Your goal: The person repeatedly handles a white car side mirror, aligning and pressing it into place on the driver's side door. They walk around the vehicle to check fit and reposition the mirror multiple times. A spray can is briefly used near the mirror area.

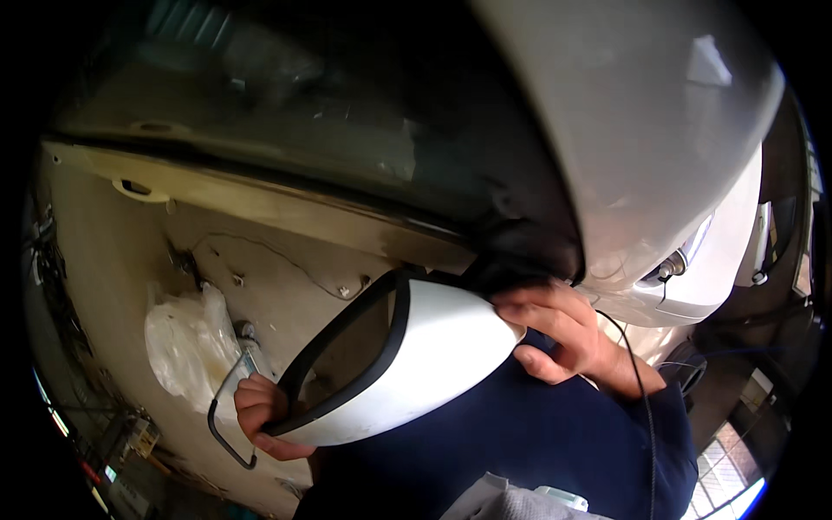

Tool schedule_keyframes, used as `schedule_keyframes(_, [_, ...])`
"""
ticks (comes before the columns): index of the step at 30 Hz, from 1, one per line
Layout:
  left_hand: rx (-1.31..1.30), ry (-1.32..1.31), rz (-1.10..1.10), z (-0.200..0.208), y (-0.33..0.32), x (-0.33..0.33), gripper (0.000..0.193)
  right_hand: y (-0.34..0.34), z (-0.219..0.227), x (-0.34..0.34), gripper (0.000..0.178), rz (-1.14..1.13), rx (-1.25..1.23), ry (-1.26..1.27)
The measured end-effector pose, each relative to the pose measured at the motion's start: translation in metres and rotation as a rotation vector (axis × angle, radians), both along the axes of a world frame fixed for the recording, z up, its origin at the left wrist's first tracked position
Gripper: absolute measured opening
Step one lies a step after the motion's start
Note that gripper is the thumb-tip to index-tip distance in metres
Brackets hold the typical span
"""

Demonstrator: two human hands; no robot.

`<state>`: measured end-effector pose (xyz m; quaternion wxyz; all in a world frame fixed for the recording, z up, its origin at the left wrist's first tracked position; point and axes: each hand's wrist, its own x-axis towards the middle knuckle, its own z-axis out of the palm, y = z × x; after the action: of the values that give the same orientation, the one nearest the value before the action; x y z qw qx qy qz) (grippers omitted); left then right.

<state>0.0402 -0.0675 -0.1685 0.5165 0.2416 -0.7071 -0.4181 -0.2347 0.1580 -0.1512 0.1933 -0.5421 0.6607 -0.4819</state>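
Observation:
A white shell with a black-edged opening (451,347), shaped like a car's side mirror housing, is held between both hands in front of my body. The opening has no glass in it, and the surface behind shows through. My left hand (263,416) grips its lower left end, fingers curled over the black rim. At the opposite end, my right hand (559,334) pinches the narrow tip between thumb and fingers. Just beyond the shell is a car door (286,269) with bare beige metal, holes and thin wiring.
Crumpled clear plastic sheeting (186,347) hangs at the door, beside a dark curved handle (227,438). The door window (312,113) lies above. On the right is the pale car body (624,130) with a headlight (680,260). A black cable (637,373) runs past my right arm.

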Motion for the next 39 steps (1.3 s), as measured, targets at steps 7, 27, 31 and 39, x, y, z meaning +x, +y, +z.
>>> schedule_keyframes(7, [-0.017, -0.143, -0.041, 0.003, -0.001, 0.003, 0.036, 0.018, -0.037, 0.000, 0.022, -0.153, -0.235, 0.202])
schedule_keyframes(27, [0.178, -0.007, 0.052, -0.022, -0.020, 0.067, 0.039, 0.050, -0.087, 0.004, 0.015, -0.382, -0.400, 0.224])
schedule_keyframes(31, [-0.098, -0.350, 0.383, -0.023, -0.033, 0.109, 0.042, 0.050, -0.093, 0.009, 0.015, -0.436, -0.400, 0.266])
schedule_keyframes(39, [-0.525, -0.328, 0.632, -0.047, -0.058, 0.133, 0.053, 0.047, -0.093, 0.009, 0.012, -0.468, -0.416, 0.304])
